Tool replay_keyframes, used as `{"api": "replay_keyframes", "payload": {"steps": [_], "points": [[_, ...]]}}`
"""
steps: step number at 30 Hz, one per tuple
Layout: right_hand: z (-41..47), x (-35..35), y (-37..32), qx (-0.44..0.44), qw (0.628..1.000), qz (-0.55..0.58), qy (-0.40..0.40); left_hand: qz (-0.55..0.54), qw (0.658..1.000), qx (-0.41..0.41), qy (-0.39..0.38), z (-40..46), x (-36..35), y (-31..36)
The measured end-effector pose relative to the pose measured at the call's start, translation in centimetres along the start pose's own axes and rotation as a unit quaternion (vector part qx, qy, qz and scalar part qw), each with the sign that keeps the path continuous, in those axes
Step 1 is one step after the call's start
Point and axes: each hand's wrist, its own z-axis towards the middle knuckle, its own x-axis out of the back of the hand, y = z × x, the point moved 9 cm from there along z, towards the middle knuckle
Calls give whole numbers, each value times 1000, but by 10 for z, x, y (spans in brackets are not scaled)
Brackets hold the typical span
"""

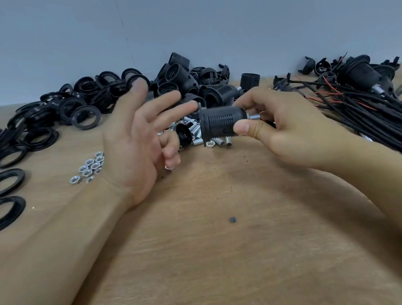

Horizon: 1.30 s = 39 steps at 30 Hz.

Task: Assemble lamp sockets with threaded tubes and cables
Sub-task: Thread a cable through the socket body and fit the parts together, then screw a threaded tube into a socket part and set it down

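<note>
Two hands: left hand (137,147), right hand (283,127); one black lamp socket (224,121) with one threaded tube (254,117) at its end. Two loose black rings (0,183) lying singly at the left, about ten silver nuts (89,168). Ring pile (74,104), socket pile (182,80), loose tubes (191,127) and cable bundle (373,107): too many and too overlapped to count.

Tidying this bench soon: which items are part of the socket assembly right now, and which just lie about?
In use: socket with threaded tube, gripped by right hand; left hand open beside it.

Lying about: rings, nuts, loose tubes, cables, spare sockets.
</note>
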Motion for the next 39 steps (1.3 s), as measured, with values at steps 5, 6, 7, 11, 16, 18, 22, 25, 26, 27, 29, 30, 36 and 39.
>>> {"api": "replay_keyframes", "payload": {"steps": [5, 6, 7, 11, 16, 18, 22, 25, 26, 27, 29, 30, 36, 39], "points": [[0, 0, 0, -1, 1000, -2, -2, -105, 994, -34, -8, 0, 6, 11], [1, 0, 1, -2, 1000, -1, 1, -116, 993, -34, 6, 0, 9, 11], [1, 1, 0, -4, 1000, -1, 4, -120, 992, -32, 22, 0, 12, 11], [1, 2, 1, -7, 1000, -2, 16, -113, 991, -29, 68, 1, 18, 7], [2, 22, 13, -51, 993, -17, 109, -123, 990, -21, 67, 2, 18, 4], [1, 42, 25, -90, 980, -25, 177, -125, 990, -14, 64, 3, 18, 3], [-15, 94, 56, -202, 924, -32, 324, -122, 991, -8, 61, 4, 18, 1], [-30, 120, 79, -309, 872, -136, 355, -117, 992, -9, 50, 5, 18, 0], [-33, 121, 86, -350, 860, -159, 335, -110, 993, -9, 51, 6, 17, 0], [-35, 118, 92, -382, 854, -171, 308, -94, 994, -6, 60, 7, 19, -1], [-33, 107, 94, -395, 861, -190, 258, 6, 993, -22, 118, 6, 26, 0], [-29, 100, 93, -385, 869, -204, 237, 109, 981, -55, 153, 3, 29, 5], [-19, 63, 100, -364, 895, -227, 122, 470, 852, -188, 137, -6, 8, 18], [-15, 55, 97, -327, 905, -252, 103, 508, 827, -193, 147, -5, 10, 21]]}}
